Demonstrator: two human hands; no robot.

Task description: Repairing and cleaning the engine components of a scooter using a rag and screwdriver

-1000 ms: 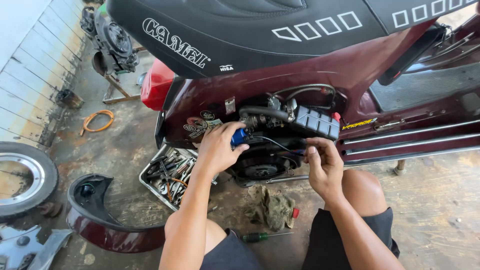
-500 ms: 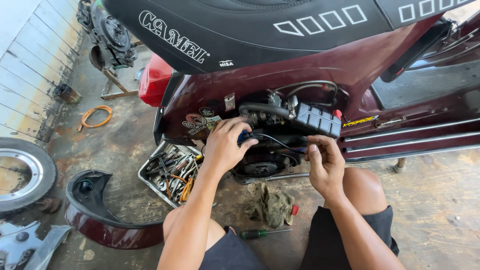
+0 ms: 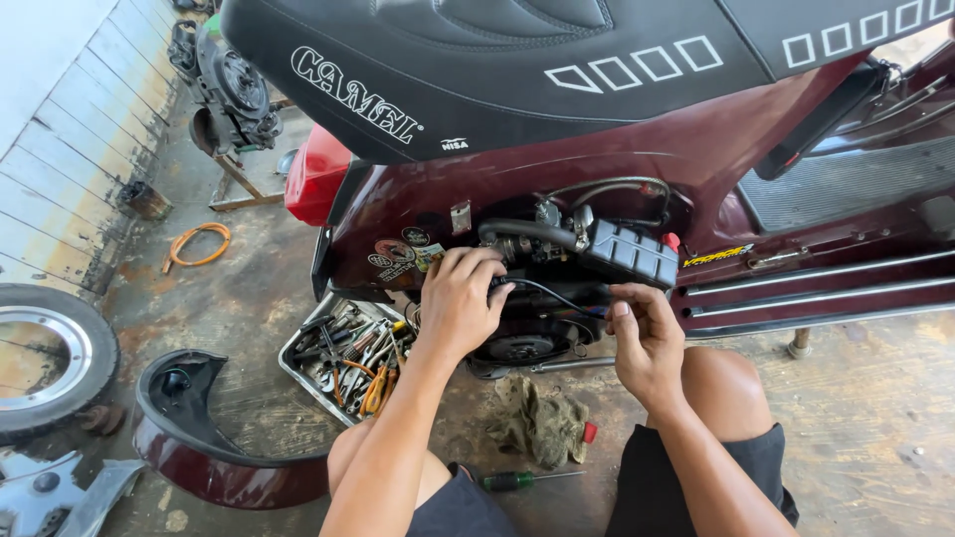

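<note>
Left hand (image 3: 460,298) is pressed, fingers curled together, against the exposed engine (image 3: 542,288) in the open side bay of a maroon scooter (image 3: 696,159); whatever lies under the palm is hidden. Right hand (image 3: 645,338) is pinched shut on a thin black cable (image 3: 557,295) that runs from the engine toward it. The work in hand is judged to be fitting or freeing that cable at the engine, and steady tension from the right is called for while the left works the fitting. On the concrete floor (image 3: 856,438), a metal tool tray (image 3: 343,360) is set just beside the left forearm, a crumpled rag (image 3: 537,423) and a green-handled screwdriver (image 3: 522,480) lie between the knees, and a removed maroon side panel (image 3: 199,438) and a tyre (image 3: 45,358) lie near the tiled wall (image 3: 60,149).
</note>
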